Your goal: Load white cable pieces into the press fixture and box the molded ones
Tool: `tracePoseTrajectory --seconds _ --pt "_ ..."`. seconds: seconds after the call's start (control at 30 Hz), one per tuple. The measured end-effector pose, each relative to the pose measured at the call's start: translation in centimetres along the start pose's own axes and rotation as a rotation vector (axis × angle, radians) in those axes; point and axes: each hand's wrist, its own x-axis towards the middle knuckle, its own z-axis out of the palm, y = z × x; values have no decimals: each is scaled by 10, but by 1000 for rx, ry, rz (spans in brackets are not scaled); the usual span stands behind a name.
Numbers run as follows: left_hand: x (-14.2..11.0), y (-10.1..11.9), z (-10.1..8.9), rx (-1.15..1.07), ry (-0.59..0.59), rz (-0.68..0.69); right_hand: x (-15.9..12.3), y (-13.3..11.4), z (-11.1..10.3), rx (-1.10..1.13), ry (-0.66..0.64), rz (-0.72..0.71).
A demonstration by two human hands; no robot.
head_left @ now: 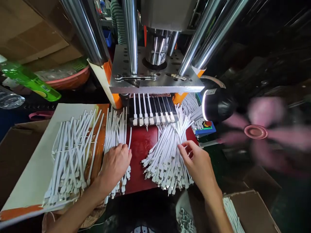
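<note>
My left hand (118,161) is closed, knuckles up, over a narrow bundle of white USB cables (114,129); its fingertips are mostly hidden, with a cable edge showing beside them. At the fan-shaped pile of white cables (167,161), my right hand (194,158) has thumb and forefinger pinched at a cable on the pile's right edge. Between and beyond both hands, a black fixture (155,110) holds several white cables in a row, connector ends toward me. Above it hangs the steel press plate (157,85).
A loose cable pile (70,155) lies on the board at left. On the press plate rest a wrench (136,77) and a small blade (176,76). A lamp (216,105) and a spinning pink fan (256,132) stand at right. Steel columns (131,35) rise ahead.
</note>
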Motion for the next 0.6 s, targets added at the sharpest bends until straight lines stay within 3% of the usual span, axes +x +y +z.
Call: tracePoseTrajectory --seconds 0.1,0.17,0.3,0.37,0.43,0.53,0.6 --pt "7 -3 -5 -61 -48 -32 -8 -2 13 -132 -83 96" --pt "12 -8 -11 -220 -83 -58 -8 -5 18 -152 -111 105" --pt "5 -12 -14 -1029 -190 -51 -11 -3 12 -26 -40 83" --pt "-5 -2 -11 -1392 -278 -71 -18 -2 6 85 44 52" --pt "-17 18 -4 -1609 -399 -125 -32 -4 4 273 58 0" --pt "-33 53 7 -1772 -527 -184 -64 -13 11 539 -138 -60" --pt "-42 69 13 -1833 -518 -254 -87 -18 18 608 -323 -97"
